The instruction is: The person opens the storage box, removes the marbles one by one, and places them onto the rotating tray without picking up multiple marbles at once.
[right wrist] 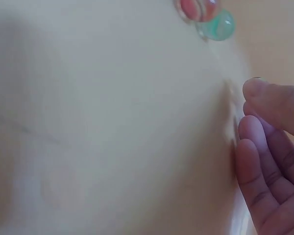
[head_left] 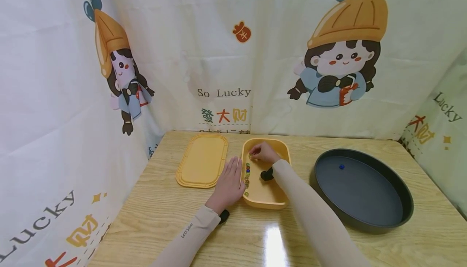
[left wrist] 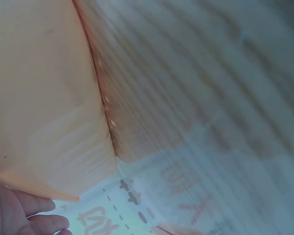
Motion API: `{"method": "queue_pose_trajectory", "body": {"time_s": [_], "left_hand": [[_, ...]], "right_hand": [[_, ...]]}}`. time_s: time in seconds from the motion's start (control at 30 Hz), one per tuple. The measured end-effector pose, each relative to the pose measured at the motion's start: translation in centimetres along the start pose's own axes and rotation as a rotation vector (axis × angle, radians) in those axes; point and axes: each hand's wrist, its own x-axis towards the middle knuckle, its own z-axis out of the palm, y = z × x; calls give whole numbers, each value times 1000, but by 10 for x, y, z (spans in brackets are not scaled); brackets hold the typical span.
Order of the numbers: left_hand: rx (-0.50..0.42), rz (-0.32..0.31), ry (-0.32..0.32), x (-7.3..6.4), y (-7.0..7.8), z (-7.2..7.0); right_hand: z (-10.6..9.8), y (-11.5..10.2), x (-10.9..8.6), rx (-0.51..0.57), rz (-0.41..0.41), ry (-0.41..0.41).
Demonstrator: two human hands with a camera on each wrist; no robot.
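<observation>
A row of several glass marbles (head_left: pixel 247 174) lies along the left inner wall of the yellow plastic box (head_left: pixel 266 205). My left hand (head_left: pixel 229 184) rests straight-fingered against the outside of that wall; its fingertips show at the corner of the left wrist view. Inside the box, my right hand (head_left: pixel 264 152) is at the far left, beyond the end of the row. Its thumb and forefinger pinch a marble, mostly hidden behind the thumb tip (right wrist: pixel 257 87). Close by, a reddish marble (right wrist: pixel 198 9) and a green marble (right wrist: pixel 218 25) touch in the right wrist view.
The yellow lid (head_left: pixel 202 159) lies flat on the wooden table (head_left: pixel 153 214), left of the box. A large round dark tray (head_left: pixel 365 192) stands on the right with one blue marble (head_left: pixel 341 167) in it. A printed curtain (head_left: pixel 182 64) hangs behind the table.
</observation>
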Motion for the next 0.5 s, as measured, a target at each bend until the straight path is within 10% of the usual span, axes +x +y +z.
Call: {"method": "queue_pose_trajectory", "body": {"time_s": [0.5], "left_hand": [[-19,-15,-4,1,1,2]], "right_hand": [[-17,-24,-9,22,-50,16]]}}
